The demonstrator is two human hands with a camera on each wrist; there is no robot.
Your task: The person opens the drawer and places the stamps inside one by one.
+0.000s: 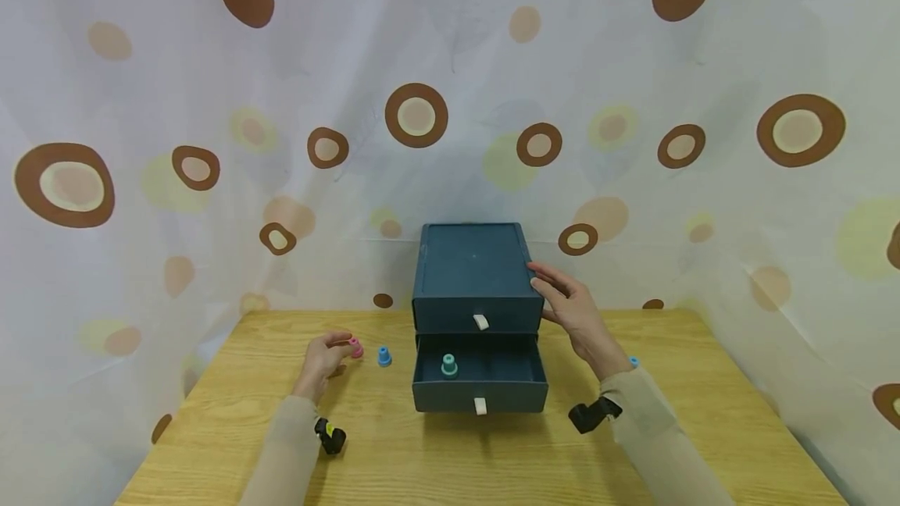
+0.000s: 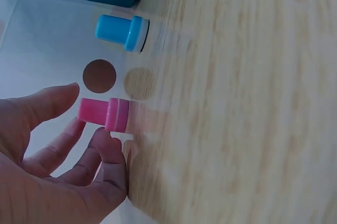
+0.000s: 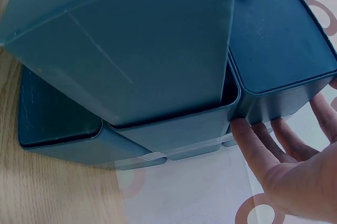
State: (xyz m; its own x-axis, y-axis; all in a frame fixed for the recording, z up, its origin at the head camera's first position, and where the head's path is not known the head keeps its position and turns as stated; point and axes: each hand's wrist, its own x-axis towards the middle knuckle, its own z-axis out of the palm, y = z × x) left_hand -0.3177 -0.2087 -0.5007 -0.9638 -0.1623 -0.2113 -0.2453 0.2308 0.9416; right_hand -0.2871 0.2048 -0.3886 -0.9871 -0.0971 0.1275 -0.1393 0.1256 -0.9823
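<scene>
My left hand (image 1: 322, 361) is at a small pink stamp (image 1: 356, 347) standing on the table. In the left wrist view, the thumb (image 2: 58, 100) and the other fingers lie spread on either side of the stamp, with a gap beside the thumb. A blue stamp (image 1: 383, 356) stands just to its right. On the right, my right hand (image 1: 576, 315) rests with extended fingers against the side of a dark blue two-drawer box (image 1: 473, 260). Its lower drawer (image 1: 450, 397) is pulled out, and a teal stamp (image 1: 448, 365) stands inside it. The upper drawer (image 1: 450, 315) is closed.
Another small blue item (image 1: 634, 361) shows partly behind my right wrist. White pull tabs (image 1: 481, 406) stick out from the drawer fronts. A patterned curtain (image 1: 464, 61) hangs behind the wooden table (image 1: 380, 451).
</scene>
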